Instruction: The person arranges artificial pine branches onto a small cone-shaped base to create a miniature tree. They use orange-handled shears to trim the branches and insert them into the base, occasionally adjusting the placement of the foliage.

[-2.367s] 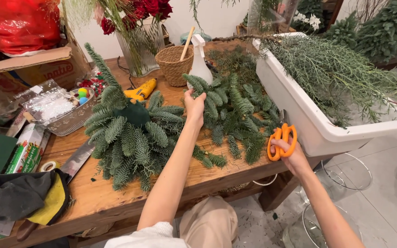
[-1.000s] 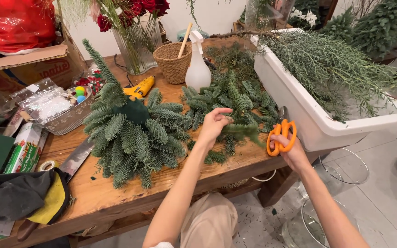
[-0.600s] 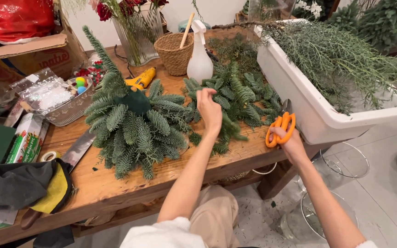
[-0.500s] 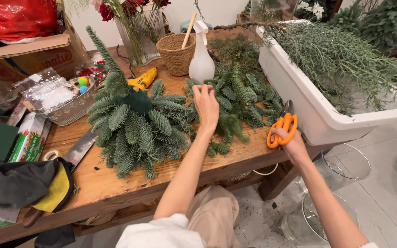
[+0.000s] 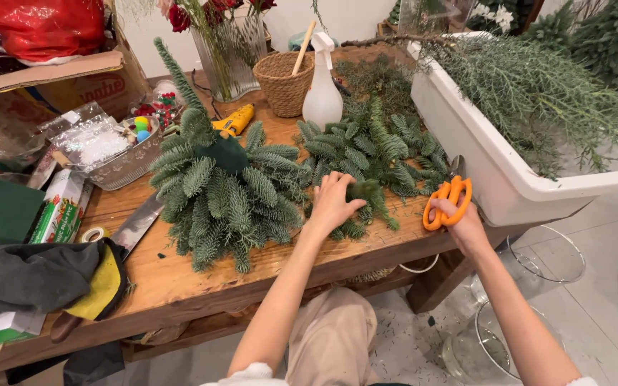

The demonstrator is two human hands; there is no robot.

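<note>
Orange-handled scissors point(image 5: 448, 202) sit in the right hand point(image 5: 460, 221), fingers through the loops and curled closed around them, blades pointing up toward the white trough point(image 5: 495, 179) full of grey-green cuttings. The left hand point(image 5: 332, 204) is flat-ish, fingers spread and pressing down on a pile of loose fir sprigs point(image 5: 370, 154) on the wooden table point(image 5: 180, 275); can't tell if it's actually pinching one. Just left of that hand is the small fir arrangement point(image 5: 223, 189), built up like a little tree. Behind the sprigs stand a white spray bottle point(image 5: 322, 89) and a wicker basket point(image 5: 284, 82), with a yellow glue gun point(image 5: 235, 120) nearby.
</note>
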